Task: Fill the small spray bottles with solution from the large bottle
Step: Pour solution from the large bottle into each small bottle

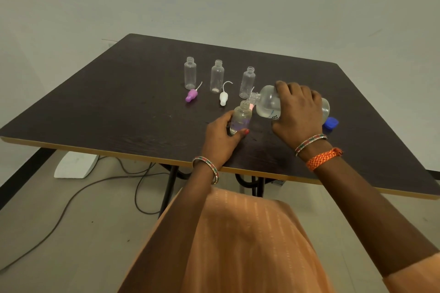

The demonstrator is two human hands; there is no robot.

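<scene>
Our left hand wraps the small bottle upright on the table; right hand clamps the big bottle tipped just right of it, mouth over its neck. We keep the tilt shallow, necks aligned. Clear smooth plastic, round bodies. Three empties stand behind.

Three small bottles stand in a row behind the held bottle (large bottle tipped at its right).

A dark table bears three open small bottles, two spray tops, and a blue cap.
</scene>
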